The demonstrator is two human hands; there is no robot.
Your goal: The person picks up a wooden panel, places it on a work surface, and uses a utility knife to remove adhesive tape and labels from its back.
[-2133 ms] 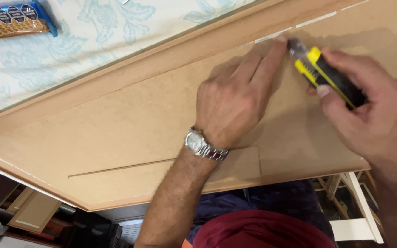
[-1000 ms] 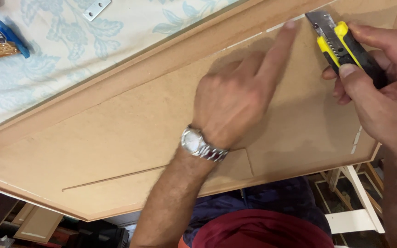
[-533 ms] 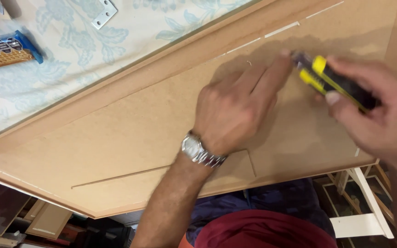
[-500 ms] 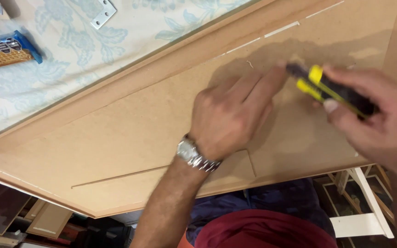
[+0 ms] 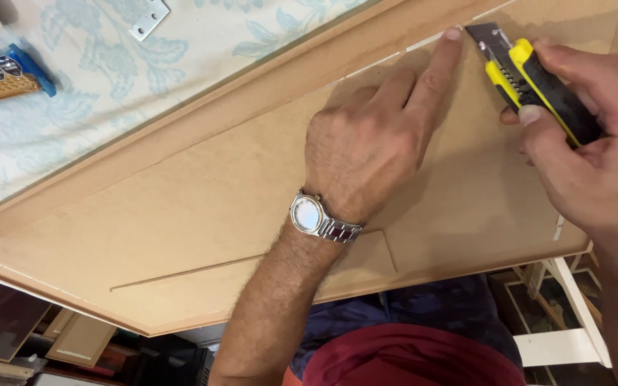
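Head view, looking down on a brown fibreboard panel (image 5: pixel 202 207) lying flat beside a pale floral cloth (image 5: pixel 101 78): left hand (image 5: pixel 366 154) spread palm-down on the board, wristwatch (image 5: pixel 309 214) showing, index finger stretched out so its tip presses the white strip (image 5: pixel 423 44) along the seam just beside the blade, seemingly to steady the spot being worked. Right hand (image 5: pixel 588 161) wrapped tight round a yellow-and-black utility knife (image 5: pixel 531 82), thumb along its side, blade tip angled down at that seam near the board's far edge. Off to the far left on the cloth, well apart: a wrapped snack bar (image 5: pixel 5 71) and a small metal bracket (image 5: pixel 148 18).
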